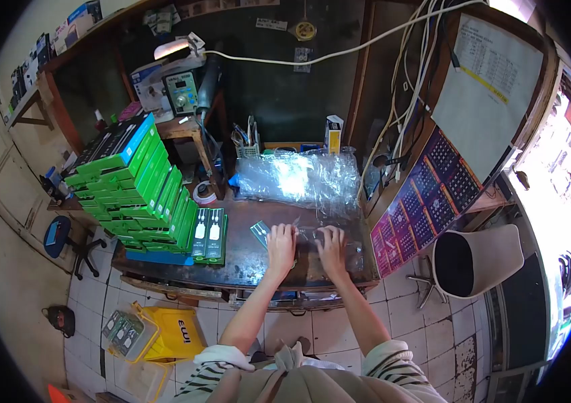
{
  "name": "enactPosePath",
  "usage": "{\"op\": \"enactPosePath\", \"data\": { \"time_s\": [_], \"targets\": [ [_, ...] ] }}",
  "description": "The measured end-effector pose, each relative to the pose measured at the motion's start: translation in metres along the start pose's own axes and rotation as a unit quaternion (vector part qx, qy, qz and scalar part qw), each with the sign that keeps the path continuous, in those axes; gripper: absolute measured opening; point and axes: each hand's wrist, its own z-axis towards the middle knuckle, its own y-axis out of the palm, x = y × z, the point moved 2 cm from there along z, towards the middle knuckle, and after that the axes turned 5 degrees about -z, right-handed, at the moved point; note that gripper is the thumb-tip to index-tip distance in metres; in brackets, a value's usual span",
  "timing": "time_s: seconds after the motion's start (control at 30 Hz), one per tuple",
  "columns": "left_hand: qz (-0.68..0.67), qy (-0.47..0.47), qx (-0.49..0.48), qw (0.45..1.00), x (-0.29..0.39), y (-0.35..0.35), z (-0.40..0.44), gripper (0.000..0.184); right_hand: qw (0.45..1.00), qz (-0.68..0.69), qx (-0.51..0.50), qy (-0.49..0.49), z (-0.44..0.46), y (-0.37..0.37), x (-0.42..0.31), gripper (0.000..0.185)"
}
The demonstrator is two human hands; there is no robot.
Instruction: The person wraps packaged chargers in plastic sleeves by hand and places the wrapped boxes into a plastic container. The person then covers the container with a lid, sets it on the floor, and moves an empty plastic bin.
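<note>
There are two hands [281,247], two seats [479,263], one calendar [426,201] and one tall stack of green boxes [139,191].

On my left the tall stack of green boxes [144,195] bars the way; ahead, the crinkled plastic [269,178] blocks me (glare washes out its middle), and the calendar [430,195] walls my right. I could pass over the dark tabletop [240,258] between the boxes and my left hand [281,250]

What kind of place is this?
It looks like a small workshop or packing room: tall stacks of green boxes and crinkly clear plastic sit on a wooden desk, and there's a machine with a knob nearby.
</note>
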Motion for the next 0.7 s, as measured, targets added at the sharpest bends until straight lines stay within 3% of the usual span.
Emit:
{"op": "enactPosePath", "data": {
  "time_s": [0.33, 0.43, 0.5, 0.57, 0.63, 0.67, 0.7],
  "targets": [
    [-0.063, -0.086, 0.104, 0.989, -0.056, -0.108, 0.014, 0.008, 0.988, 0.144, 0.044, 0.034, 0.041, -0.043, -0.035, 0.008],
    [-0.054, -0.072, 0.064, 0.994, -0.069, -0.121, 0.006, 0.017, 0.983, 0.177, 0.055, 0.01, 0.058, -0.052, -0.054, 0.009],
    [-0.117, -0.05, 0.058, 0.99, -0.064, -0.13, 0.007, 0.033, 0.958, 0.266, -0.087, 0.067, 0.07, -0.058, -0.073, 0.011],
    [-0.252, -0.027, -0.021, 0.967, -0.058, -0.133, 0.014, 0.055, 0.959, 0.271, -0.078, 0.014, 0.08, -0.064, -0.093, 0.013],
    [-0.175, 0.024, -0.076, 0.981, -0.039, -0.144, 0.022, 0.06, 0.957, 0.247, -0.15, 0.003, 0.088, -0.07, -0.113, 0.012],
    [-0.111, 0.089, -0.042, 0.989, -0.038, -0.142, 0.025, 0.063, 0.954, 0.244, -0.173, -0.012, 0.091, -0.077, -0.126, 0.013],
    [-0.183, 0.097, -0.021, 0.978, -0.037, -0.141, 0.034, 0.057, 0.956, 0.241, -0.169, -0.019, 0.096, -0.073, -0.133, 0.013]
  ]
}}
